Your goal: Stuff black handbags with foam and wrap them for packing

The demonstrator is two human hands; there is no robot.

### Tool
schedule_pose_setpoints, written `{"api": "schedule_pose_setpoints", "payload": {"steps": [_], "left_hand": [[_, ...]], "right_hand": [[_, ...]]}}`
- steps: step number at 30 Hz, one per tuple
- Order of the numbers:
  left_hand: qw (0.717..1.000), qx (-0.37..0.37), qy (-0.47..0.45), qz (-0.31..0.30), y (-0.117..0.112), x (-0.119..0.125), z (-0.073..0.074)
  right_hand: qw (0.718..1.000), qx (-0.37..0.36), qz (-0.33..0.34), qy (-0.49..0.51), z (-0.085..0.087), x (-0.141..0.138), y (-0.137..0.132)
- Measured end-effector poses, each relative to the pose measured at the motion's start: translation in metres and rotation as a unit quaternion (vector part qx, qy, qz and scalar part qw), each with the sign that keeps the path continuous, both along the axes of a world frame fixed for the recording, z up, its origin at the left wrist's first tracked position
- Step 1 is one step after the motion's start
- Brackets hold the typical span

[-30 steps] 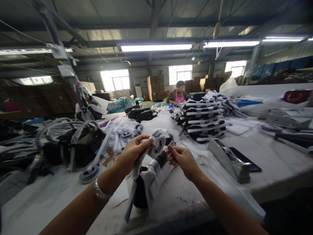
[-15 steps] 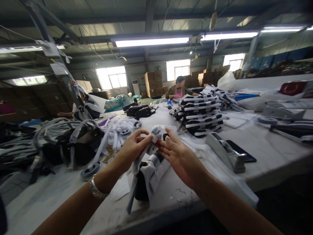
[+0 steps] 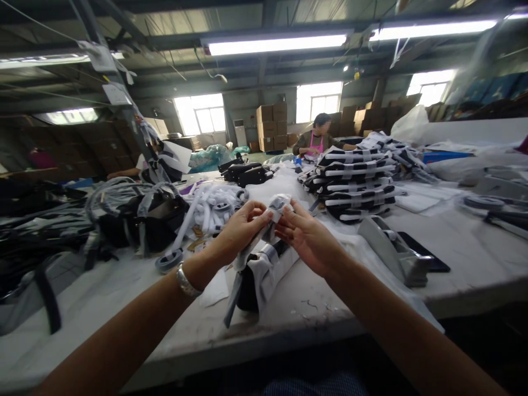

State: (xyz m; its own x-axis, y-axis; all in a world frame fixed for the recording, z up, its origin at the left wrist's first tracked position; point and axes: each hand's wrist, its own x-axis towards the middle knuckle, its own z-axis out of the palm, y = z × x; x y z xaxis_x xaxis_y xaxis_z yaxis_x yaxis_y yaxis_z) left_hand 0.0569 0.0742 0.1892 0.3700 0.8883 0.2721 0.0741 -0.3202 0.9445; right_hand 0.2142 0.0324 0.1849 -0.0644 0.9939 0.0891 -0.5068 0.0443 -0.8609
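My left hand (image 3: 243,225), with a silver bracelet at the wrist, pinches a grey strap wrapped in clear film and white paper (image 3: 280,202) between thumb and fingers. On its other side, my right hand (image 3: 311,236) grips the same wrapped strap with thumb and fingertips. Below the hands, a black bag (image 3: 248,291) partly covered in white wrapping stands on the table. A grey strap end (image 3: 233,302) hangs at its near left corner. The fingers cover part of the wrapped strap.
Right of my hands are a grey tape dispenser (image 3: 391,250) and a dark flat tablet-like thing (image 3: 424,253). Behind stands a stack of wrapped black bags (image 3: 357,187). White foam strips (image 3: 212,209) and black bags (image 3: 159,220) lie left. A co-worker (image 3: 315,140) sits across the table.
My right hand's fingers, held straighter before, have bent and closed on the wrapped strap. My left hand keeps its pinch. The whole view has shifted, so the table appears higher and further right.
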Motion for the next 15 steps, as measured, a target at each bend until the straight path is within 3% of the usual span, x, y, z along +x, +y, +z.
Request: {"api": "schedule_pose_setpoints", "payload": {"steps": [4, 6, 8, 11, 15], "left_hand": [[0.999, -0.020, -0.016, -0.025, 0.000, -0.008, -0.001], [0.999, -0.024, -0.014, -0.024, 0.000, -0.020, -0.010], [1.000, -0.024, -0.009, 0.003, -0.003, -0.035, -0.029], [0.996, -0.057, -0.030, 0.054, -0.016, -0.050, -0.070], [0.989, -0.079, -0.106, 0.068, -0.031, -0.050, -0.112]], "right_hand": [[0.999, 0.011, 0.018, -0.041, -0.006, 0.013, 0.004], [0.999, -0.004, 0.015, -0.048, -0.016, 0.023, 0.001], [0.998, -0.023, -0.011, -0.061, -0.032, 0.034, -0.002], [0.987, -0.034, -0.081, -0.134, -0.067, 0.049, -0.009], [0.937, -0.005, -0.143, -0.317, -0.112, 0.052, -0.022]]}}
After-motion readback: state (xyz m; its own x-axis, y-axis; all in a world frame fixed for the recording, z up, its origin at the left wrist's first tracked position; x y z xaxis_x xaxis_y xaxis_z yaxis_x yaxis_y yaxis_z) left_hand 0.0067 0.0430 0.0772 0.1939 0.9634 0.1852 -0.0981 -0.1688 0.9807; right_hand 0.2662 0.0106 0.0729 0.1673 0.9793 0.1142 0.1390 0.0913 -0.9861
